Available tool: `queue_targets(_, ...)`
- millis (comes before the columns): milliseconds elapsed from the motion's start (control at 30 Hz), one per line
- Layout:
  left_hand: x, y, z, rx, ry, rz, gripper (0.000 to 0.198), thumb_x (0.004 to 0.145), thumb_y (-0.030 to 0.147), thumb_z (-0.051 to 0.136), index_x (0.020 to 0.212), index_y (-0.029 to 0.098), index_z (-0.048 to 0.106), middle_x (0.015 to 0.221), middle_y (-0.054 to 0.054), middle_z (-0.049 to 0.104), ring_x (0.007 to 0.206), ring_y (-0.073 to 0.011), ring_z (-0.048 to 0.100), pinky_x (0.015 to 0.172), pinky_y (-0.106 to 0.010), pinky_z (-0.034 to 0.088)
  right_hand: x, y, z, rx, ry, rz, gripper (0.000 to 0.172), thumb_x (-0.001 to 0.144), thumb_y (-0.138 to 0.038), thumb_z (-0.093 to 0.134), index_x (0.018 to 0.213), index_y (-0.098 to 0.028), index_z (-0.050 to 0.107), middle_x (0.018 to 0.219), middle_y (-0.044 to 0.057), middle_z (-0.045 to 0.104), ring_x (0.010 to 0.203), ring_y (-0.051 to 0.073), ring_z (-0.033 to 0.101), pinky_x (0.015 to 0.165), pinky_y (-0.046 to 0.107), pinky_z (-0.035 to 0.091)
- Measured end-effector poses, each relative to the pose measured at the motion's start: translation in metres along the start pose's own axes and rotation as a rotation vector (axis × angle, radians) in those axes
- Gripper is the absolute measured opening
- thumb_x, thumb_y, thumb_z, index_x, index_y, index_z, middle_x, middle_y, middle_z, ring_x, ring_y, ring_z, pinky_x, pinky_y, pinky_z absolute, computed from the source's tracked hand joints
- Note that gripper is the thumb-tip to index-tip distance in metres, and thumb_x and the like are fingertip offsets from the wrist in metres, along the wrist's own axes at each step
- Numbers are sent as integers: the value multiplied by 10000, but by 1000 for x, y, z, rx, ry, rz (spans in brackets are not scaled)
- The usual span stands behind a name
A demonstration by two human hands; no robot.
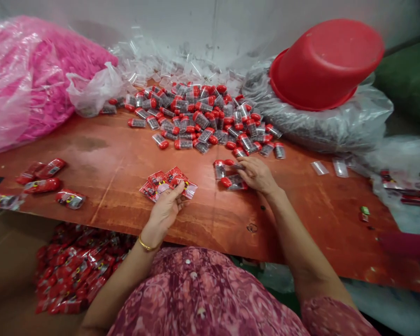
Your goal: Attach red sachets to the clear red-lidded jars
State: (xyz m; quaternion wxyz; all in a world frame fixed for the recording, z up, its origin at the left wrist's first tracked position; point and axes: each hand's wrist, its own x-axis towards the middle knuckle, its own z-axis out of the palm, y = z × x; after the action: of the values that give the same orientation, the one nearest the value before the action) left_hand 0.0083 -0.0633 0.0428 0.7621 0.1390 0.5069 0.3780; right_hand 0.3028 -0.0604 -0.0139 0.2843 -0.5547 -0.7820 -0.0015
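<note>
My left hand is closed on red printed plastic sleeves, its thumb pressing on top of them. More of these sleeves fan out to the left, under and beside the fingers. Just above the table, my right hand has its fingertips pinched on a small clear container, mostly hidden by the fingers. Close by its fingertips lie a few small clear containers with red caps, dark inside. Beyond both hands spreads a large heap of the same red-capped containers.
Several wrapped containers lie at the table's left edge, above an open box full of more. A bag of pink pieces stands back left. At back right, a red tub sits upside down on a plastic bag.
</note>
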Motion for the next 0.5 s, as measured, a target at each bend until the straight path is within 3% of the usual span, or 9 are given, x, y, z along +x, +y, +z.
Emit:
queue_targets(67, 0, 2, -1, -29, -8, -16, 170, 644, 232, 761, 663, 153, 612, 573, 21, 654, 483, -88, 581, 478, -193, 469, -11, -23, -5, 50, 125, 98, 254, 842, -273, 532, 1061, -183, 625, 1018, 104, 695, 894, 224, 656, 792, 374, 523)
queue_targets(133, -1, 2, 0, -43, -33, -39, 161, 674, 242, 742, 672, 155, 607, 560, 22, 643, 472, -87, 575, 471, -195, 465, -20, -53, -7, 146, 170, 169, 273, 859, -276, 516, 1110, -211, 603, 921, 69, 716, 774, 196, 677, 695, 323, 541)
queue_targets(300, -4, 1, 0, -6, -57, -92, 195, 694, 296, 728, 663, 158, 594, 516, 24, 606, 455, -92, 566, 485, -202, 461, -33, -118, 2, 362, 168, 28, 278, 878, -230, 488, 1127, -283, 600, 1036, 51, 702, 939, 178, 674, 793, 321, 544)
queue_targets(500, -4, -1, -9, 52, -47, 8, 173, 676, 304, 736, 679, 161, 639, 584, 7, 649, 475, -96, 559, 478, -201, 439, -36, -135, 7, 434, 208, 3, 232, 872, -174, 495, 987, -306, 647, 1134, 49, 665, 983, 158, 654, 750, 307, 549)
